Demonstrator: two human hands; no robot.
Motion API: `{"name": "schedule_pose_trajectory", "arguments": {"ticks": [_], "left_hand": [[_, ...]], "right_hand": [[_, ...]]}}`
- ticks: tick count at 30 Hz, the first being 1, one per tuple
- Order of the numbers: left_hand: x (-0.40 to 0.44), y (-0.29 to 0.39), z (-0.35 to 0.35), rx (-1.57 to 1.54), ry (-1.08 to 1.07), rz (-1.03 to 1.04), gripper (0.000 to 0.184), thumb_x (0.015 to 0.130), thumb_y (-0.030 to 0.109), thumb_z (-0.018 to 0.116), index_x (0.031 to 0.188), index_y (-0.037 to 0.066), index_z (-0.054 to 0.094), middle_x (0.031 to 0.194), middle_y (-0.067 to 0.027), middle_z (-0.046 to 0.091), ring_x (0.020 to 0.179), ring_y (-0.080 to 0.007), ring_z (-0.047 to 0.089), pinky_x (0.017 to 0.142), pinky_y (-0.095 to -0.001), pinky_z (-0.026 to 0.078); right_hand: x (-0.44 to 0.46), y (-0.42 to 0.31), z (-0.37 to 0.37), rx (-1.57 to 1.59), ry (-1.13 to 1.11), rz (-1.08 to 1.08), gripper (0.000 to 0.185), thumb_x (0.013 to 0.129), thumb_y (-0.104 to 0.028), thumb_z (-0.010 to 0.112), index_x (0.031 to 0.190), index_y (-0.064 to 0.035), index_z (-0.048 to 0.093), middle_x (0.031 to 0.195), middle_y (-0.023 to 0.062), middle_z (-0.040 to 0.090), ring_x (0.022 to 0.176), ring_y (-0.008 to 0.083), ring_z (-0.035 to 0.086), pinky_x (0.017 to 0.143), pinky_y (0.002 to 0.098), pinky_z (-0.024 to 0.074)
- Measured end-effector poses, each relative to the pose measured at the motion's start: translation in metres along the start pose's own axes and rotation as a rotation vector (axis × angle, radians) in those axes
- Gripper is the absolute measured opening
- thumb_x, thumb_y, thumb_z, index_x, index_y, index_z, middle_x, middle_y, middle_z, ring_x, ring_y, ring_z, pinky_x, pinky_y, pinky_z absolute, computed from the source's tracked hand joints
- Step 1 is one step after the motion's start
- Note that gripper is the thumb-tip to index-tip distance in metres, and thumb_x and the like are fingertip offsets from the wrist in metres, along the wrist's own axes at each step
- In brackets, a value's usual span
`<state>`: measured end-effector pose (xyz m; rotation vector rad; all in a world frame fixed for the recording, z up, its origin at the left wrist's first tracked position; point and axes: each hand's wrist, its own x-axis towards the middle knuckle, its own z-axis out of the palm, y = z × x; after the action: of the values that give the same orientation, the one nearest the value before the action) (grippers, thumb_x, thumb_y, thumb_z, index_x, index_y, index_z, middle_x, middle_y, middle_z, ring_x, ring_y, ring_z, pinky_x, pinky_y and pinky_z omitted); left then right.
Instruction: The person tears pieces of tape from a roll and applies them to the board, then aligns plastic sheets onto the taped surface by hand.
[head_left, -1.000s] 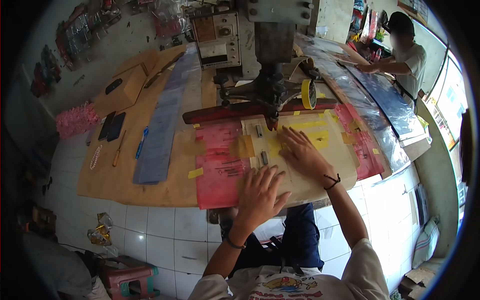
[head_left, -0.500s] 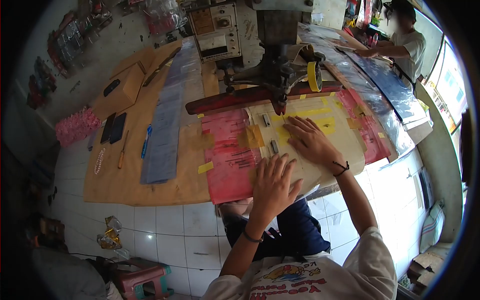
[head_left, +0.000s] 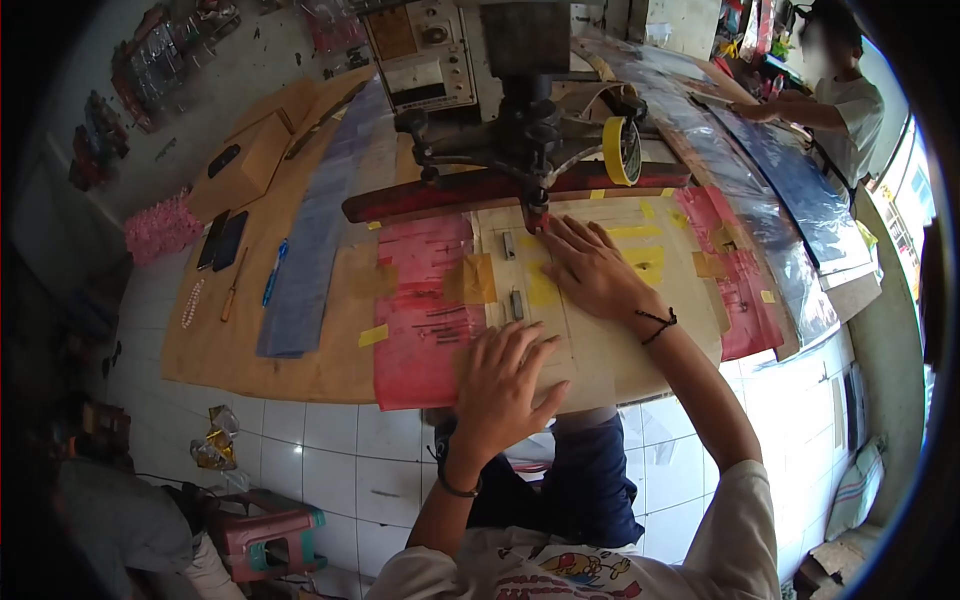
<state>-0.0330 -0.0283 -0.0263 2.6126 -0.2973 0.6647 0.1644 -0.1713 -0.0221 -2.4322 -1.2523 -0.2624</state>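
Note:
My left hand (head_left: 508, 385) lies flat with fingers spread at the front of a beige sheet (head_left: 640, 350), its thumb pointing right. My right hand (head_left: 598, 278) is also flat and open, farther back on the same sheet, over strips of yellow tape (head_left: 648, 262). Its fingertips are close beside the red tip (head_left: 536, 218) under the press head (head_left: 530, 140). Two small metal blocks (head_left: 517, 305) (head_left: 508, 245) sit on the sheet, the nearer one just beyond my left fingertips. Left of them is a red sheet (head_left: 420, 350) with brown tape (head_left: 478, 279).
A red bar (head_left: 420, 198) spans the press behind my hands, with a yellow tape roll (head_left: 621, 151) hanging there. Left are plastic sheets (head_left: 300, 300), a blue pen (head_left: 275, 270), a screwdriver (head_left: 236, 284) and phones (head_left: 230, 240). A co-worker (head_left: 840, 110) stands at back right.
The view has shifted, so the table and press appear farther left. My right fingertips have slid slightly back towards the red tip. My left hand stays just in front of the nearer block.

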Motion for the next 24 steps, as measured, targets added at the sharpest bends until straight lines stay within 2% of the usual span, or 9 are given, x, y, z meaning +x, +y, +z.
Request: {"name": "schedule_pose_trajectory", "arguments": {"ticks": [7,11,14,16,17,20,21,24], "left_hand": [[0.006,0.004,-0.001,0.024,-0.015,-0.025,0.054,0.085,0.046,0.073,0.125,0.010,0.065,0.134,-0.0104,0.057,0.126,-0.0324,0.052,0.107,-0.0495,0.038],[0.005,0.003,-0.005,0.048,-0.026,-0.007,0.055,0.090,0.048,0.070,0.128,0.009,0.062,0.132,-0.0100,0.057,0.125,-0.0316,0.053,0.104,-0.0481,0.040],[0.003,-0.001,-0.002,0.026,0.006,-0.042,0.055,0.090,0.048,0.070,0.128,0.009,0.063,0.130,-0.0087,0.059,0.120,-0.0309,0.054,0.101,-0.0465,0.041],[0.004,-0.002,0.004,0.005,0.046,-0.092,0.054,0.090,0.047,0.070,0.128,0.010,0.063,0.128,-0.0081,0.059,0.117,-0.0303,0.055,0.099,-0.0460,0.041],[0.005,0.001,0.004,0.041,0.032,-0.081,0.049,0.088,0.043,0.073,0.124,0.011,0.068,0.128,-0.0063,0.060,0.118,-0.0305,0.055,0.097,-0.0443,0.041],[0.005,0.001,0.007,0.076,0.044,-0.035,0.048,0.085,0.044,0.076,0.123,0.014,0.069,0.128,-0.0053,0.059,0.118,-0.0296,0.054,0.098,-0.0452,0.041],[0.004,0.003,0.004,0.086,0.025,-0.034,0.049,0.083,0.044,0.077,0.123,0.015,0.070,0.129,-0.0049,0.059,0.118,-0.0294,0.054,0.098,-0.0457,0.041],[0.006,0.007,0.000,0.102,-0.001,-0.017,0.051,0.081,0.046,0.079,0.122,0.018,0.070,0.130,-0.0049,0.058,0.119,-0.0286,0.053,0.099,-0.0467,0.041]], "right_hand": [[0.000,0.002,0.009,0.009,0.030,0.066,0.055,0.105,-0.039,0.045,0.149,-0.0067,0.048,0.158,0.0206,0.041,0.150,0.0377,0.032,0.124,0.0536,0.0208],[-0.022,-0.004,0.004,-0.027,0.029,0.061,0.056,0.104,-0.040,0.044,0.149,-0.0073,0.048,0.158,0.0219,0.040,0.150,0.0399,0.030,0.124,0.0552,0.0197],[-0.058,-0.022,-0.011,-0.061,0.043,0.012,0.054,0.102,-0.042,0.051,0.144,-0.0088,0.055,0.154,0.0218,0.045,0.146,0.0384,0.038,0.122,0.0547,0.0241],[-0.078,-0.040,-0.036,-0.016,-0.022,0.023,0.050,0.100,-0.041,0.057,0.139,-0.0096,0.060,0.147,0.0192,0.051,0.139,0.0362,0.044,0.118,0.0526,0.0304],[-0.085,-0.045,-0.045,0.009,-0.059,0.028,0.049,0.098,-0.041,0.060,0.136,-0.0100,0.063,0.144,0.0179,0.054,0.136,0.0351,0.048,0.116,0.0516,0.0335],[-0.077,-0.031,-0.057,0.137,-0.123,0.076,0.043,0.095,-0.038,0.067,0.128,-0.0104,0.068,0.135,0.0131,0.059,0.126,0.0314,0.053,0.108,0.0476,0.0406],[-0.075,-0.018,-0.044,0.078,0.011,0.034,0.040,0.094,-0.037,0.068,0.125,-0.0118,0.069,0.132,0.0107,0.061,0.123,0.0314,0.054,0.105,0.0457,0.0427],[-0.059,-0.004,-0.038,0.105,0.096,0.122,0.042,0.090,-0.037,0.073,0.123,-0.0105,0.069,0.126,0.0105,0.063,0.123,0.0320,0.055,0.105,0.0432,0.0421]]}}
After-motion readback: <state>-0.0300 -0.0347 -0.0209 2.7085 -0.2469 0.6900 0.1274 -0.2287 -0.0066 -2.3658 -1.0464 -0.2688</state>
